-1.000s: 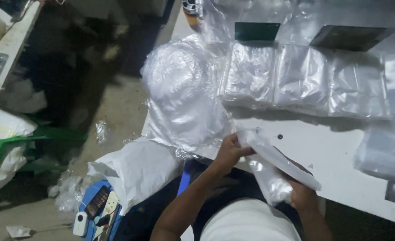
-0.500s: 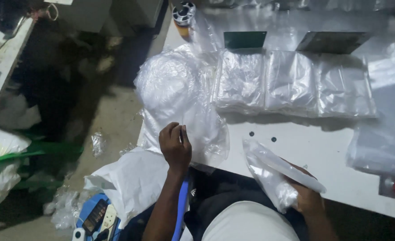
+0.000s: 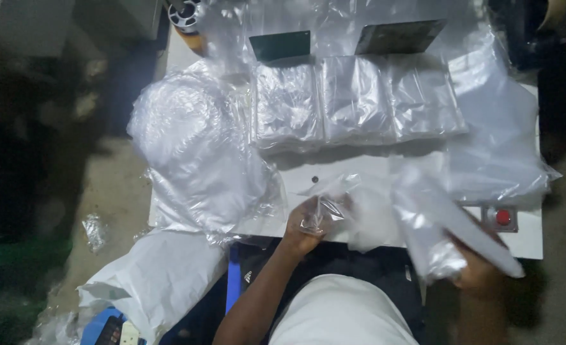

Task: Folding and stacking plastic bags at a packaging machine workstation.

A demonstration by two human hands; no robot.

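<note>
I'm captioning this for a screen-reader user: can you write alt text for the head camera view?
A seated person's left hand pinches a small clear plastic bag at a white table, while the right hand grips a larger crumpled bag. Three flat stacks of clear bags lie beyond.

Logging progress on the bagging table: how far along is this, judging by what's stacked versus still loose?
Done: three flat stacks of clear bags sit side by side at the back of the white table. In hand: the left hand pinches a small clear bag, and the right hand grips a larger blurred plastic bag. Left: a big heap of loose clear plastic lies at the table's left edge, unsorted.
</note>
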